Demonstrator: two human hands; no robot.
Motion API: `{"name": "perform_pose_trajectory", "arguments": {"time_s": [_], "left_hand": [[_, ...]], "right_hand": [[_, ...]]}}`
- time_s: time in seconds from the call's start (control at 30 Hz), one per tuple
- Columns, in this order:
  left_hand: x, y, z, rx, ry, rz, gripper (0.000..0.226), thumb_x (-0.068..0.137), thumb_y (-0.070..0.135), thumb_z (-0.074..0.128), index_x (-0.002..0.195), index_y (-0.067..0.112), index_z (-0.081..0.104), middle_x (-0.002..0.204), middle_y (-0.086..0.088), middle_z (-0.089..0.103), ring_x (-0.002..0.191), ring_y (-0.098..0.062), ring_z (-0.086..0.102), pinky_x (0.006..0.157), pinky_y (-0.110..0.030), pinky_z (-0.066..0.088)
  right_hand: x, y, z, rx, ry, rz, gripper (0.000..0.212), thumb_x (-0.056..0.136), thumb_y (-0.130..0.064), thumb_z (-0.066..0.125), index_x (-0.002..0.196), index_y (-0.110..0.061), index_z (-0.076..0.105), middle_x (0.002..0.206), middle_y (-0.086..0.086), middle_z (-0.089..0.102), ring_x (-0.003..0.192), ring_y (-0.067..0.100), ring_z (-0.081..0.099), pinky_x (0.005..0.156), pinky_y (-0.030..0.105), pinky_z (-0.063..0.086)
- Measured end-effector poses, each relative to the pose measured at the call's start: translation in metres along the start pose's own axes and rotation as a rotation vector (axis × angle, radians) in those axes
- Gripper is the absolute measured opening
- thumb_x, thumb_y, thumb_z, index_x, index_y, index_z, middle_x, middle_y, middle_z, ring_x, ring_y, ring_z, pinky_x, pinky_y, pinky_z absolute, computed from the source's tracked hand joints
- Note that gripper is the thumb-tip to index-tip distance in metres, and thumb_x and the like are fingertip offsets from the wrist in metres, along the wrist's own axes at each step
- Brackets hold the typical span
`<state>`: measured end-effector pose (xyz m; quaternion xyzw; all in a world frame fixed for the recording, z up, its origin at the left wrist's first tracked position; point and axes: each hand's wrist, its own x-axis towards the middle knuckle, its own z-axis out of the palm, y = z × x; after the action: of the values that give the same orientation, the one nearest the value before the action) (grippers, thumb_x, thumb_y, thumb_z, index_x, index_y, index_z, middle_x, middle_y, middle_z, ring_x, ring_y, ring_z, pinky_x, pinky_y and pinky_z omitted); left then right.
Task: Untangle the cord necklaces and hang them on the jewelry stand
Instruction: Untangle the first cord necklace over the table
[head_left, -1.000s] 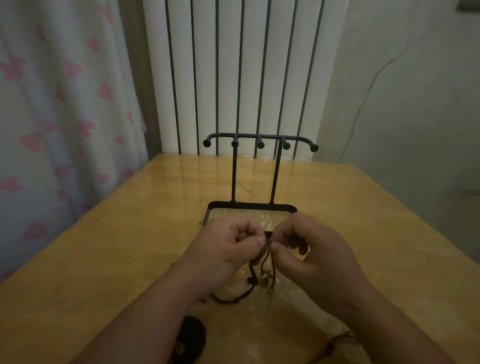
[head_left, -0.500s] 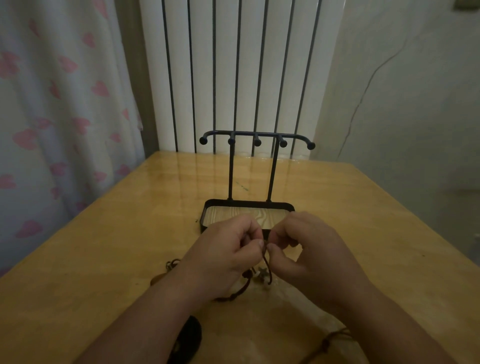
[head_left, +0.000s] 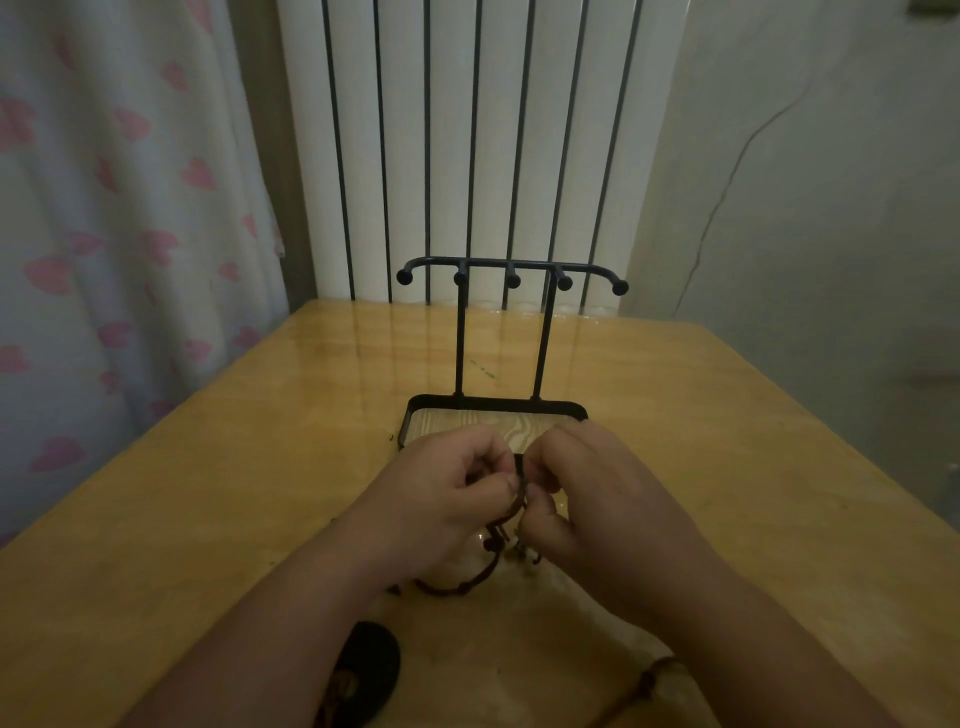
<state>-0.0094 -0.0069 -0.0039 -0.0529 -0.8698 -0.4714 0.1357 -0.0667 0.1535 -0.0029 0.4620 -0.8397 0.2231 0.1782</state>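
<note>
Where the glossy yellow wood tabletop (head_left: 208, 519) spreads, a thin black wire jewelry stand (head_left: 460, 338) with ball-tipped hooks stands at centre; just near of its tray, the left hand (head_left: 441, 509) and right hand (head_left: 613, 509) meet, each grip pinching the dark knotted cord necklaces (head_left: 467, 584), whose beaded loop trails onto the tabletop.

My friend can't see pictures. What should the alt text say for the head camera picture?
The left hand and right hand pinch a tangled brown cord necklace between them over a wooden table. Behind them stands a black jewelry stand with nothing hanging on its five pegs.
</note>
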Motion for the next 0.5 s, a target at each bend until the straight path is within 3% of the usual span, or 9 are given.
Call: {"name": "perform_pose_trajectory", "arguments": {"time_s": [0.07,0.27,0.5], "left_hand": [[-0.0001,-0.0002,-0.0001,-0.015,-0.024,-0.018,0.015,0.081,0.031,0.057,0.068,0.039,0.057,0.061,0.012,0.056,0.059,-0.005,0.049,0.058,-0.031,0.042],[-0.0006,0.0005,0.0026,-0.042,-0.044,-0.046,0.029,0.094,0.017,0.052,0.069,0.034,0.051,0.065,0.012,0.05,0.061,-0.007,0.043,0.06,-0.033,0.038],[0.0014,0.0011,0.0057,-0.145,-0.051,-0.064,0.023,0.084,0.03,0.046,0.063,0.039,0.051,0.061,0.014,0.047,0.061,-0.008,0.042,0.061,-0.035,0.039]], "right_hand": [[-0.0002,-0.0002,0.001,0.004,0.002,-0.004,0.014,0.078,-0.042,0.035,0.079,-0.03,0.043,0.08,-0.016,0.039,0.078,0.003,0.035,0.062,0.018,0.036],[0.0014,0.0009,0.0038,-0.001,0.016,0.019,0.012,0.078,-0.041,0.037,0.079,-0.03,0.043,0.078,-0.018,0.036,0.082,-0.003,0.037,0.061,0.015,0.032],[0.0025,-0.003,0.0055,0.041,0.074,0.047,0.01,0.079,-0.04,0.035,0.078,-0.031,0.038,0.076,-0.019,0.034,0.08,0.001,0.037,0.061,0.017,0.03]]}}
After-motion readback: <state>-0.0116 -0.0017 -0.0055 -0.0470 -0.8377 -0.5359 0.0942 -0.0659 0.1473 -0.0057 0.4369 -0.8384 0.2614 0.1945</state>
